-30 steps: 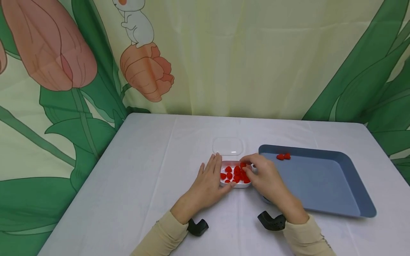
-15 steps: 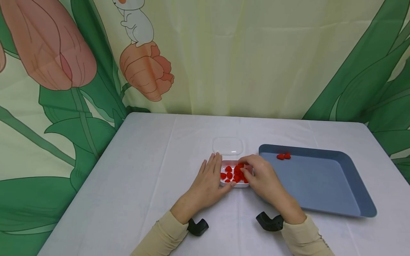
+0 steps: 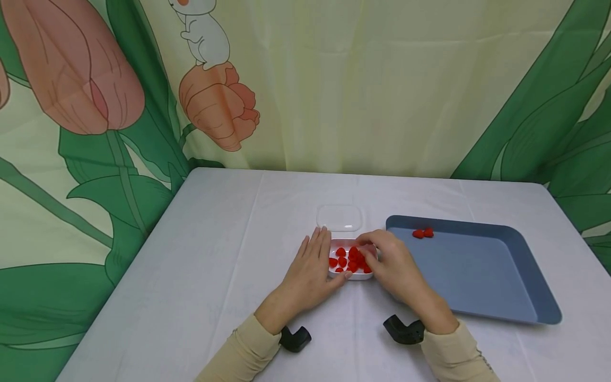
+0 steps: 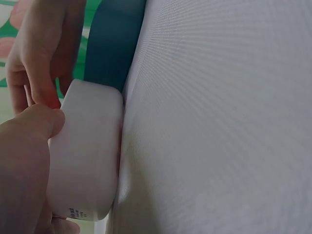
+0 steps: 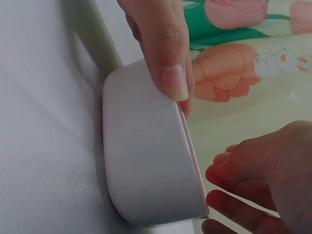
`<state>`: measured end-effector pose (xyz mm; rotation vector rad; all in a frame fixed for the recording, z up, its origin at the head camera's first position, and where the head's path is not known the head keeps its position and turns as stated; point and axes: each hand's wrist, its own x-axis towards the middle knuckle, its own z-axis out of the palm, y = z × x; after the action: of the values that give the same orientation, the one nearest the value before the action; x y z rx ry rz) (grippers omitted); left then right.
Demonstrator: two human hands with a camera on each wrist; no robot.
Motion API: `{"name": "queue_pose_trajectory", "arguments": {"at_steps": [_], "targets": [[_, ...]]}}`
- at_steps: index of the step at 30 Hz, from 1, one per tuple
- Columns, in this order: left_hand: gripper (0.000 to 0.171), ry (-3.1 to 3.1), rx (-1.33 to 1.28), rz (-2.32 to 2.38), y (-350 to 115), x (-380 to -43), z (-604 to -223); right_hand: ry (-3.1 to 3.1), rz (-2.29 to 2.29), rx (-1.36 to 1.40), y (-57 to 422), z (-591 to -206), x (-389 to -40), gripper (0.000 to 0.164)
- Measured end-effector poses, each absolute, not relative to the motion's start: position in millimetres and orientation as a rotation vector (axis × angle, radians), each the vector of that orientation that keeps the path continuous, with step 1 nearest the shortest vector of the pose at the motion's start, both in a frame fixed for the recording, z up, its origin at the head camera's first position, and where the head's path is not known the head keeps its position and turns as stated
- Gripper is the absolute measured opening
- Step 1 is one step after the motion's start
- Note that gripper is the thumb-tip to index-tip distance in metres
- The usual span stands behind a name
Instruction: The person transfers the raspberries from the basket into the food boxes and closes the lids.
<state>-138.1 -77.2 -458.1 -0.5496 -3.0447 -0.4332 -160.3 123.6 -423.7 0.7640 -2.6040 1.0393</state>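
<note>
A white box [image 3: 350,276] with several small red, roughly heart-shaped pieces [image 3: 341,262] in it stands mid-table. My left hand [image 3: 307,270] lies along the box's left side with straight fingers, its thumb on the front rim. In the left wrist view that thumb [image 4: 57,122] touches the top edge of the box's wall [image 4: 87,151]. Over the box's right end, my right hand [image 3: 396,262] reaches in with bent fingers, thumb and index tips close to the red pieces. Its fingertips [image 5: 222,161] show a red tint in the right wrist view; whether a piece is between them is hidden.
To the right lies a blue-grey tray [image 3: 487,276] with two red pieces [image 3: 422,233] at its back left. A clear lid [image 3: 339,218] rests behind the box. Behind the white-clothed table [image 3: 191,276] hangs a printed curtain [image 3: 358,95].
My right hand's fingers have shifted slightly within the box's right end, first left, then a little back to the right. My left hand, the lid and the tray stay in place.
</note>
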Motion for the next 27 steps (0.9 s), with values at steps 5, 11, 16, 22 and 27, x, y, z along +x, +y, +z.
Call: {"name": "queue_pose_trajectory", "arguments": {"at_steps": [5,11,16,22,27], "targets": [[0.093,-3.036,-0.545,-0.412,-76,-138,-459,-2.597,1.042,0.743,129,-421,-162,0.028],[0.093,-3.031,-0.538,-0.401,-76,-138,-458,-2.604,1.033,0.693,136,-419,-164,0.034],[0.094,-3.024,-0.531,-0.426,-76,-138,-458,-2.594,1.035,0.670,142,-417,-165,0.033],[0.093,-3.030,-0.526,-0.463,-76,-138,-458,-2.536,1.011,0.629,151,-418,-169,0.030],[0.093,-3.045,-0.520,-0.472,-76,-138,-458,-2.487,1.013,0.608,159,-417,-172,0.026]]}}
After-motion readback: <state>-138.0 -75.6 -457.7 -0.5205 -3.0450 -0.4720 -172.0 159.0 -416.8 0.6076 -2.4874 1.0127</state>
